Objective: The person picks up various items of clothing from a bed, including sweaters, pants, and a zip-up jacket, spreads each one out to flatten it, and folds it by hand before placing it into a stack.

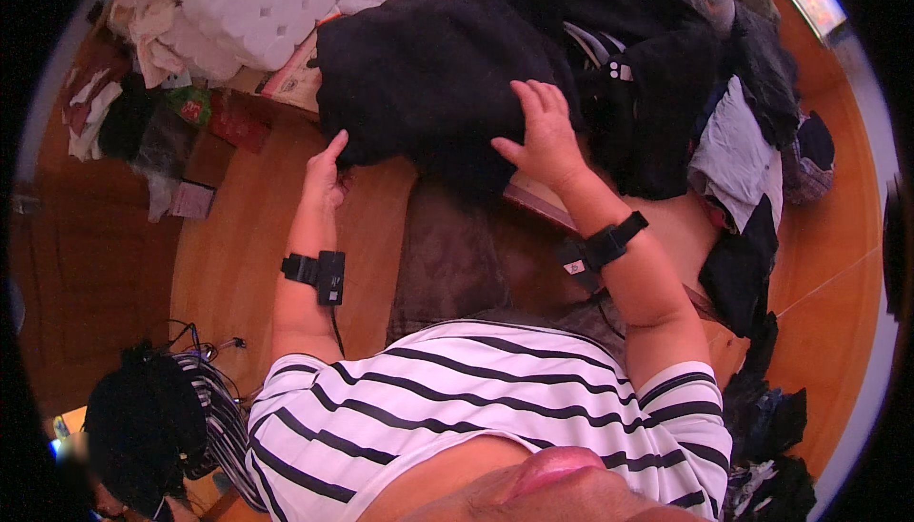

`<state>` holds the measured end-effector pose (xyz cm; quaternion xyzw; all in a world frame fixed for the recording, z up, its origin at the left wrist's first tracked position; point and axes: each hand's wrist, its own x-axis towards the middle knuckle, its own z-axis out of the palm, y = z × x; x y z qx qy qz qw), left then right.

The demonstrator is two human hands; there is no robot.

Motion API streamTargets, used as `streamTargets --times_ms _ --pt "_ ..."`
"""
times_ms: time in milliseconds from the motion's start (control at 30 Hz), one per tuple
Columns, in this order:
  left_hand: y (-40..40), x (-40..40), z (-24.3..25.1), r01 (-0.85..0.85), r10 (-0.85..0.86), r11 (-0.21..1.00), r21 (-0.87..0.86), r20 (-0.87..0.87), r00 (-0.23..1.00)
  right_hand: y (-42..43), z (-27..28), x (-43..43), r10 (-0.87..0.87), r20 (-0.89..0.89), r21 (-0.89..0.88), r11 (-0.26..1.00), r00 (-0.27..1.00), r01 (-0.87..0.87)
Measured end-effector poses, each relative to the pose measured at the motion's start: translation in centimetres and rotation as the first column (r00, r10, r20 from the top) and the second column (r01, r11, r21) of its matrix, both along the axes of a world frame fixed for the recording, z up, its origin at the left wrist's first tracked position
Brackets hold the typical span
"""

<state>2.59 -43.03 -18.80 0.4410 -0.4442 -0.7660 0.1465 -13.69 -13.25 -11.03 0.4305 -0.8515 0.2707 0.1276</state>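
Observation:
A folded-looking black garment (pixel 435 72) lies spread in front of me on a pile, its lower part hanging over the edge. At its lower left corner my left hand (pixel 328 169) grips the cloth, thumb on top and fingers mostly hidden beneath. My right hand (pixel 546 129) rests on or just over the garment's right side, palm down with the fingers apart; contact is hard to tell. Beyond it, to the right, sits another black garment (pixel 664 94) with a small white tag. Both my forearms wear black strapped devices.
A white tufted mattress or cushion (pixel 264 8) stands at the back left. Grey cloth (pixel 735 158) and more dark clothes are heaped at right. Bags and boxes (pixel 193 199) lie on the left. A person (pixel 146 422) with dark hair is at the lower left, near cables.

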Motion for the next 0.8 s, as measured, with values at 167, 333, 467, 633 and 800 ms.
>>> streamTargets --times_ms 167,333,467,633,800 --pt "2.9 0.2 4.6 -0.095 0.105 0.994 0.050 -0.632 0.768 -1.5 0.6 1.6 0.070 0.024 0.009 0.998 0.997 -0.070" --pt "11.7 3.0 10.2 0.159 -0.138 0.986 -0.057 -0.817 0.560 -1.9 1.6 3.1 0.138 0.008 -0.090 0.987 0.990 -0.137" --pt "10.9 6.2 1.6 0.418 -0.524 0.849 -0.323 -0.623 0.581 -0.7 1.0 2.3 0.390 0.118 -0.192 0.911 0.913 -0.364" --pt "10.5 6.8 -6.1 0.483 -0.587 0.794 -0.368 -0.261 0.766 3.4 1.7 2.9 0.377 0.035 -0.046 0.926 0.926 -0.375" --pt "13.0 5.9 2.9 0.368 -0.225 0.929 0.044 -0.724 0.652 2.7 0.8 2.3 0.520 0.227 -0.219 0.851 0.823 -0.477"
